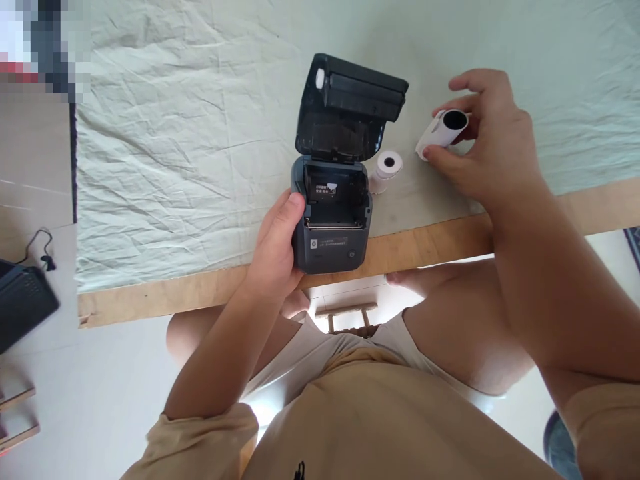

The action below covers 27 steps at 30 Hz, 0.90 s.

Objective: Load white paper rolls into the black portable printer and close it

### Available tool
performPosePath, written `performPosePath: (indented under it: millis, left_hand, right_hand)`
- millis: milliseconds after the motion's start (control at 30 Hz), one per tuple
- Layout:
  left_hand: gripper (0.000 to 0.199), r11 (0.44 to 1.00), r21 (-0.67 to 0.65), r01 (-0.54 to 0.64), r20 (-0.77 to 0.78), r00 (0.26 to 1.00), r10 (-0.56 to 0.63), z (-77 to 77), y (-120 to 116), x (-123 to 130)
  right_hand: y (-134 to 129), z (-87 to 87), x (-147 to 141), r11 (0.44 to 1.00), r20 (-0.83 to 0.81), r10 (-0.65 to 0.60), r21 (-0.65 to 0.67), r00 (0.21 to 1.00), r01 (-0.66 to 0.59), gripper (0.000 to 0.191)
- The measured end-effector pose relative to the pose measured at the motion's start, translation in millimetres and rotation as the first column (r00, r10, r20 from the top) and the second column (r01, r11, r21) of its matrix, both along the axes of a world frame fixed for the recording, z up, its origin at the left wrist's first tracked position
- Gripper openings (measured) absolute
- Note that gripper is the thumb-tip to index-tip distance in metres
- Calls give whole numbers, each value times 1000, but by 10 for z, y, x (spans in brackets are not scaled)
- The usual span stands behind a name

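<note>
My left hand (277,243) grips the left side of a dark grey label printer (333,250), thumb on its upper edge. The printer's lid (345,110) is tipped up and back, and its paper bay shows no roll inside. To the right, my right hand (480,133) holds a white paper roll (440,137) between thumb and fingers, its dark hollow core facing up toward me. Between the printer and that hand stands a smaller white paper roll (387,170) on the cloth, touched by neither hand.
A pale green wrinkled cloth (190,147) covers the table, whose wooden front edge (165,300) runs before my legs. On the floor at left lies a black box-like object (25,303) near a black cord (47,257). A dark round object (560,443) is at lower right.
</note>
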<state>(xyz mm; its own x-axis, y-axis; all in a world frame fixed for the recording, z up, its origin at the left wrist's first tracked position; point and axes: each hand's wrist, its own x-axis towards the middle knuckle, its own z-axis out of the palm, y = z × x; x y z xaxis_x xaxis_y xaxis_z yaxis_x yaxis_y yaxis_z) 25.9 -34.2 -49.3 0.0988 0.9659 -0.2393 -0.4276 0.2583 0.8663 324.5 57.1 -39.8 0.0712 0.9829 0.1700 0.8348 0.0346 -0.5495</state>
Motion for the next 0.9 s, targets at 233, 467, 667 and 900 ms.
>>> performPosePath:
  millis: [233, 467, 667, 900]
  left_hand:
    - [51, 1000, -11, -5, 3, 1000, 5, -19, 7, -5]
    - [51, 1000, -16, -6, -12, 1000, 6, 26, -4, -5]
    - [50, 1000, -27, -10, -4, 1000, 10, 32, -19, 0]
    - [54, 999, -32, 4, 1, 1000, -4, 20, -11, -3]
  right_hand:
    - [-421, 233, -201, 853, 59, 224, 471, 973, -225, 41]
    - [-425, -55, -632, 919, 75, 349, 167, 934, -357, 47]
    - [-429, -62, -493, 893, -1, 438, 118, 899, -435, 58]
    - [-412, -189, -463, 873, 67, 448, 182, 892, -452, 58]
